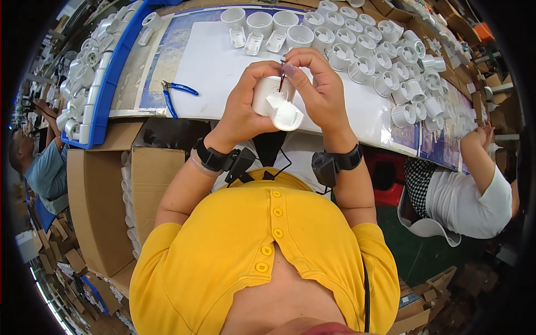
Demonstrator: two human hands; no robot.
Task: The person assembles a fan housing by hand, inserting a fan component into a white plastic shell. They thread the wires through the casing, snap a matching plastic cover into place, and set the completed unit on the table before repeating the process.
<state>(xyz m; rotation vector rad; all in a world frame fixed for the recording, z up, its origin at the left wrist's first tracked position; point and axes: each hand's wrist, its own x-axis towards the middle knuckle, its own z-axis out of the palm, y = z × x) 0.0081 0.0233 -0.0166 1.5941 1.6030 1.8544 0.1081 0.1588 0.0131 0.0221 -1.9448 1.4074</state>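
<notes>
My left hand [244,103] is wrapped round a white plastic lamp-like housing [264,99], a round cup with a rounded flap tilted toward me. The fingers of my right hand [321,86] pinch thin dark red wires [282,78] that rise from the housing. Both hands are close together over the table's near edge. To their left lie small cutters [184,88] with blue handles, their jaws apart. Beyond my hands stand several similar white housings [259,23] with flat arms pointing toward me. What sits inside the held housing is hidden.
Many white cups [365,44] crowd the table's right side. A blue tray [106,95] full of white parts stands at the left. Below it is an open cardboard box [100,206]. One person [44,167] is at the far left, another [469,195] at the right.
</notes>
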